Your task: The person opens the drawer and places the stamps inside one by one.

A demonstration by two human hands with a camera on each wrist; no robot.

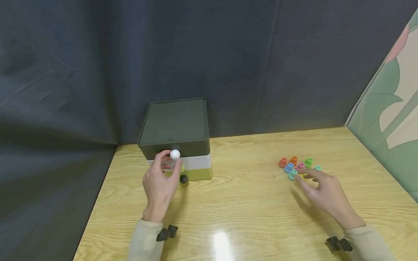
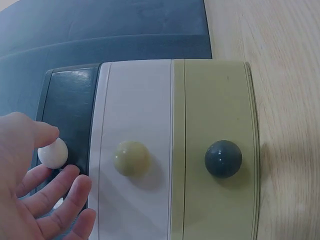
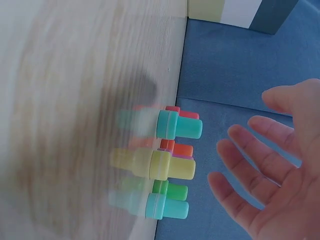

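Observation:
A small three-drawer box [image 1: 179, 120] stands at the back left, with a dark top drawer, a white middle one and an olive-green bottom one. My left hand [image 1: 159, 187] pinches the round white knob [image 2: 53, 154] of the dark drawer between thumb and fingers. The yellowish knob [image 2: 131, 159] and the black knob [image 2: 223, 159] on the lower drawers are untouched. To the right, my right hand [image 1: 326, 193] hovers with loosely bent fingers over several small coloured plastic peg-like pieces, among them a teal piece [image 3: 180, 125] and a yellow piece [image 3: 173, 165]. In the right wrist view it touches none.
The box and pieces stand on a light wood-grain table [image 1: 242, 200]. A dark cloth curtain [image 1: 247, 56] hangs behind and at the left. A floral-patterned panel [image 1: 402, 114] borders the right side.

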